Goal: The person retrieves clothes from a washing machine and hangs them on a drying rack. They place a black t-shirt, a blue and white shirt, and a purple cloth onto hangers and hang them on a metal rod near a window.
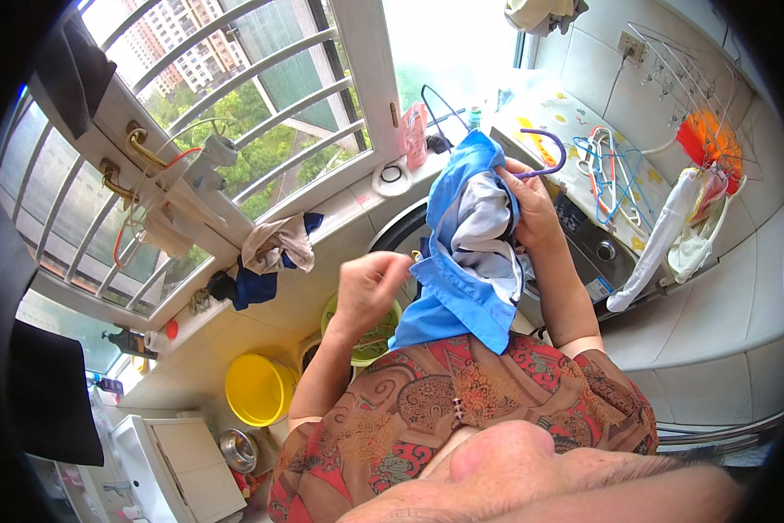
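Note:
A blue garment (444,261) with a white and grey lining hangs in front of my chest, its lower edge against my patterned top. My right hand (529,202) grips its upper right side, close to a purple hanger hook (559,147) that sticks out beside the collar. Slightly blurred, my left hand (372,287) is raised with curled fingers at the garment's left edge. Whether those fingers pinch the cloth cannot be made out. Most of the hanger is hidden in the fabric.
Ahead is a washing machine (575,222) with hangers (604,173) on its covered top. A wire clip rack (686,72) hangs at right, beside a white sleeve-like cloth (653,242). Barred windows (261,85), draped cloths (277,245) and a yellow bucket (258,389) are at left.

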Demonstrator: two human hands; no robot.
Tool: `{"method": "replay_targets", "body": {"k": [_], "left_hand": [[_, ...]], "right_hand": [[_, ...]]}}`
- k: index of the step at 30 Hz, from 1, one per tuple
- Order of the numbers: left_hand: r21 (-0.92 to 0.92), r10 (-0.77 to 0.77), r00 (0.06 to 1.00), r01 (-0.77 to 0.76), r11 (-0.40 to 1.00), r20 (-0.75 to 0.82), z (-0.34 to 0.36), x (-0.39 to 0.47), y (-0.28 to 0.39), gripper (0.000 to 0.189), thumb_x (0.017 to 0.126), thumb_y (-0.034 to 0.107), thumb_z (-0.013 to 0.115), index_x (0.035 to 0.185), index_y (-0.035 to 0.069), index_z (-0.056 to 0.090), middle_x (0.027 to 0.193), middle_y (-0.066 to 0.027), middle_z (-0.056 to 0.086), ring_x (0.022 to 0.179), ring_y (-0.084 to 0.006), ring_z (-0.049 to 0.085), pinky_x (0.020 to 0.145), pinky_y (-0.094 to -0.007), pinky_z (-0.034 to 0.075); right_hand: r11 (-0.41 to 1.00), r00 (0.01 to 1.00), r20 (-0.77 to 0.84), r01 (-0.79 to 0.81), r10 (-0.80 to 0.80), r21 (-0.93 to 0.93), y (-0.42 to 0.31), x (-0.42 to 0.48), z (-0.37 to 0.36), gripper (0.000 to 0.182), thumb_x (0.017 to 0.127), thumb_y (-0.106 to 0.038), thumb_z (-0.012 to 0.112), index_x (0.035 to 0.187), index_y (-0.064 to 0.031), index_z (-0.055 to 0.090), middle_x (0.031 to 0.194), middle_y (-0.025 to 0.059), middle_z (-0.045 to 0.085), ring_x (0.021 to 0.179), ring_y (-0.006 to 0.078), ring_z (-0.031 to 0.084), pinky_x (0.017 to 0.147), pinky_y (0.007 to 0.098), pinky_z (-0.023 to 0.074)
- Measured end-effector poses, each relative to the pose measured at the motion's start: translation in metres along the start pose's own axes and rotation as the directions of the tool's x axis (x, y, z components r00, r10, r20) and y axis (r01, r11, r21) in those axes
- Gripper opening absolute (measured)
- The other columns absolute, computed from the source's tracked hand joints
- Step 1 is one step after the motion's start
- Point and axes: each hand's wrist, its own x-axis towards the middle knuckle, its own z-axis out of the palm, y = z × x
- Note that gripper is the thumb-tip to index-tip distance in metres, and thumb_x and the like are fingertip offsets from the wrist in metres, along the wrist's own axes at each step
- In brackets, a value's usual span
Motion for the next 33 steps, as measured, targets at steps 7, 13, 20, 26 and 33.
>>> {"method": "replay_targets", "body": {"k": [7,13,20,26,33], "left_hand": [[0.038,-0.324,0.891,0.33,0.943,0.318,0.038,0.004,-0.031,0.04,0.089,0.034,0.065,0.076,-0.003,0.067,0.062,-0.006,0.063,0.056,-0.0103,0.063,0.05,-0.0235,0.049],[-0.121,-0.284,0.908,0.334,0.935,0.309,0.063,0.005,-0.096,0.028,0.089,0.023,0.063,0.085,-0.004,0.067,0.069,-0.0047,0.064,0.063,-0.0071,0.058,0.058,-0.0257,0.047],[-0.896,-0.46,0.847,0.394,0.205,0.267,0.043,0.034,-0.104,0.028,0.099,0.02,0.043,0.11,0.0,0.059,0.105,-0.0112,0.066,0.094,-0.023,0.064,0.089,-0.0373,0.05],[-0.959,-0.167,0.95,0.24,-0.149,0.263,0.008,0.058,-0.072,0.034,0.1,0.022,0.038,0.117,-0.001,0.055,0.113,-0.016,0.063,0.102,-0.0298,0.061,0.095,-0.0448,0.047],[-0.96,-0.177,0.944,0.268,-0.083,0.279,0.024,0.058,-0.036,0.032,0.1,0.025,0.041,0.114,0.002,0.058,0.104,-0.012,0.067,0.094,-0.0264,0.065,0.087,-0.0421,0.051]], "right_hand": [[0.991,0.994,0.014,-0.111,0.11,0.073,-0.011,-0.002,0.039,0.02,0.094,-0.013,0.058,0.111,-0.0033,0.063,0.085,-0.0005,0.066,0.063,0.0034,0.059,0.048,0.0171,0.0431],[0.994,0.993,-0.058,-0.105,0.103,-0.019,-0.014,-0.016,0.032,0.024,0.093,-0.014,0.058,0.113,-0.0009,0.063,0.091,0.0024,0.065,0.075,0.0079,0.062,0.061,0.0224,0.0501],[0.948,0.979,-0.114,-0.194,0.17,-0.251,-0.018,-0.041,0.009,0.021,0.092,-0.018,0.062,0.105,-0.0025,0.067,0.083,-0.0006,0.064,0.066,0.0029,0.055,0.053,0.0184,0.0404],[0.751,0.926,0.01,-0.3,0.377,-0.588,-0.008,-0.067,-0.055,0.02,0.088,-0.019,0.06,0.094,-0.0025,0.068,0.06,-0.0069,0.052,0.053,0.0041,0.047,0.05,0.0204,0.037],[0.64,0.92,-0.19,-0.377,0.343,-0.669,0.008,-0.086,-0.085,0.028,0.089,-0.024,0.061,0.095,0.0013,0.07,0.08,0.0054,0.07,0.068,0.0077,0.056,0.066,0.026,0.0458]]}}
